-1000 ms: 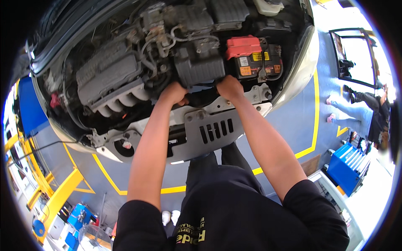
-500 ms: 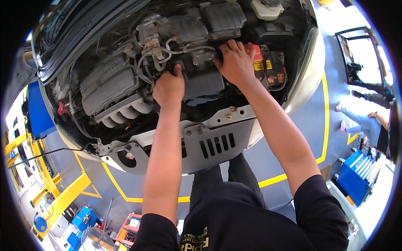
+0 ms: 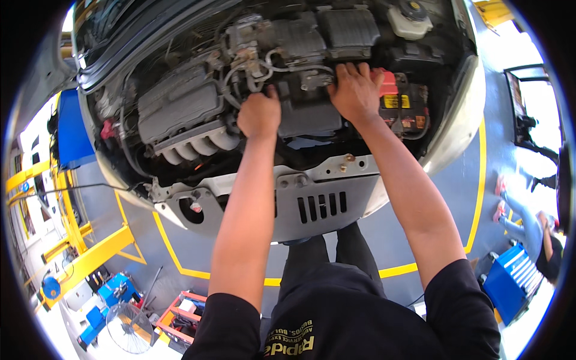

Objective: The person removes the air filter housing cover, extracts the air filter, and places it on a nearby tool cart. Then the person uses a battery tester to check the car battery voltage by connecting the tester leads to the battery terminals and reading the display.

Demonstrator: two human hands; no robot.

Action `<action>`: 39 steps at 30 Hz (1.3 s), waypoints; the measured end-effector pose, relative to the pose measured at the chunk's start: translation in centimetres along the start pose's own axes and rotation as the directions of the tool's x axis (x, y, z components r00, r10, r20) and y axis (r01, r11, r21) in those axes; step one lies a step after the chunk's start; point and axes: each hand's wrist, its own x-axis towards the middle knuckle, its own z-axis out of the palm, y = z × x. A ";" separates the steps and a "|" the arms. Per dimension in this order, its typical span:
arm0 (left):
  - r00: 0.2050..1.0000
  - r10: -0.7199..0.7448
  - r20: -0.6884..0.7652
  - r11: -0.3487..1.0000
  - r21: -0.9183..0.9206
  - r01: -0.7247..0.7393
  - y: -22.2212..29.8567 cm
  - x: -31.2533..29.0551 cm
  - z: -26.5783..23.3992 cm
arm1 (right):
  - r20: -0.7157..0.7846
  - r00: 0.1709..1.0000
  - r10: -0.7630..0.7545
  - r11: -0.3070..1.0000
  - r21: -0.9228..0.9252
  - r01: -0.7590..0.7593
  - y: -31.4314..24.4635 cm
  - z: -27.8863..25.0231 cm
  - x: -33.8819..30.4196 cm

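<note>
Both hands are down in a car's engine bay, either side of a black plastic air box (image 3: pixel 307 117). My left hand (image 3: pixel 260 115) is curled at its left side, the thumb up against it and the other fingers mostly hidden, beside several grey hoses (image 3: pixel 233 84). At its right end lies my right hand (image 3: pixel 356 95), fingers bent over the edge and thumb on the near side. Right of that hand sits the battery (image 3: pixel 410 108) with a red terminal cover (image 3: pixel 386 83). A metal bracket (image 3: pixel 315 80) lies between the hands on top of the box.
The engine cover (image 3: pixel 180 102) and ribbed manifold (image 3: pixel 201 147) lie to the left. The front crossmember (image 3: pixel 321 172) runs below my forearms. A fluid reservoir (image 3: pixel 410 21) stands at the far right. A person (image 3: pixel 528 222) and a blue tool cart (image 3: pixel 510 276) are on the right.
The view has shifted, so the engine bay appears farther right and slightly lower. My hands keep about the same places on the air box. The person at the right has changed posture.
</note>
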 end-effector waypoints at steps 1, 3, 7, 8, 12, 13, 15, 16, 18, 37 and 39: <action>1.000 -0.024 -0.018 1.000 0.018 0.025 0.2 0.1 0.0 | -0.006 1.000 0.000 1.000 0.005 0.000 -0.2 0.0 0.0; 0.996 -0.068 -0.049 0.998 -0.004 0.068 0.7 -0.1 0.4 | -0.012 1.000 0.007 1.000 0.007 -0.007 -0.3 0.0 0.1; 0.991 -0.077 -0.110 0.997 -0.021 0.075 1.3 -0.5 1.2 | 0.074 0.997 -0.001 0.997 -0.078 0.007 0.1 0.1 0.3; 0.987 -0.106 -0.117 0.994 -0.038 0.102 1.3 -0.6 1.4 | 0.038 0.999 -0.017 0.997 -0.074 0.020 0.3 0.1 0.3; 0.979 -0.148 -0.143 0.988 -0.057 0.141 1.2 -0.7 1.6 | 0.003 0.999 -0.045 0.997 -0.068 0.045 0.7 0.3 0.3; 0.977 -0.144 -0.160 0.989 -0.058 0.137 1.3 -0.8 1.6 | 0.006 1.000 -0.031 0.996 -0.079 0.031 0.8 0.3 0.4; 0.977 -0.145 -0.157 0.989 -0.057 0.137 1.3 -1.0 1.4 | 0.015 0.999 -0.031 0.996 -0.081 0.033 0.7 0.3 0.4; 0.980 -0.143 -0.139 0.989 -0.058 0.136 1.2 -1.2 1.3 | 0.015 0.999 -0.044 0.996 -0.076 0.045 0.7 0.3 0.4; 0.988 -0.129 -0.081 0.989 -0.089 0.122 1.0 -1.7 1.1 | 0.010 0.998 -0.057 0.997 -0.058 0.057 0.8 0.2 0.4; 0.964 0.145 0.224 0.784 -0.620 0.026 -6.0 -7.3 5.5 | 0.066 0.997 -0.035 0.998 0.054 0.031 1.1 -1.7 0.5; 0.940 0.164 0.300 0.743 -0.665 0.082 -6.2 -6.9 5.3 | 0.110 0.994 -0.016 0.998 0.068 0.009 0.9 -2.7 0.5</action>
